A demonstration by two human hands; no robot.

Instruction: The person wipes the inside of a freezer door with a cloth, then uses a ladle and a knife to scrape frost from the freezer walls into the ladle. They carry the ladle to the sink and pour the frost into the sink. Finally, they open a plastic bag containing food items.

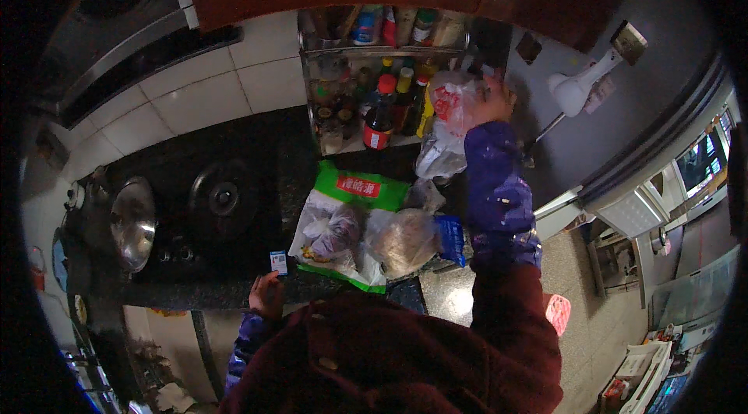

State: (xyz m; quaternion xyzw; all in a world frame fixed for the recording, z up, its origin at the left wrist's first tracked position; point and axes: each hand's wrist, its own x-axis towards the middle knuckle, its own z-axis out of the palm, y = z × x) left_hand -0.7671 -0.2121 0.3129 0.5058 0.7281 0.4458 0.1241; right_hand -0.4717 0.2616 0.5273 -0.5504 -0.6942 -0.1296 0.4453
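Note:
My right hand (pixel 492 105) reaches up to the rack on the wall, closed on a translucent white plastic bag (pixel 450 106) with red print. The bag hangs in front of the rack's right end, its contents hard to make out. Low at the counter's front edge, my left hand (pixel 267 295) has its fingers curled at the lower edge of a small white-and-blue card (pixel 278 262), which it seems to pinch. Between the hands lie a green-and-white package (pixel 360 190), a tied clear bag with dark purplish contents (pixel 331 231) and a bag of something pale brown (pixel 403 243).
A gas stove (pixel 222 196) with a shiny metal pan (pixel 134 223) is on the left. Sauce bottles (pixel 378 122) and jars crowd the rack. A blue packet (pixel 450 240) lies at the counter's right end. A grey fridge-like panel (pixel 592 110) carrying a white hook stands right.

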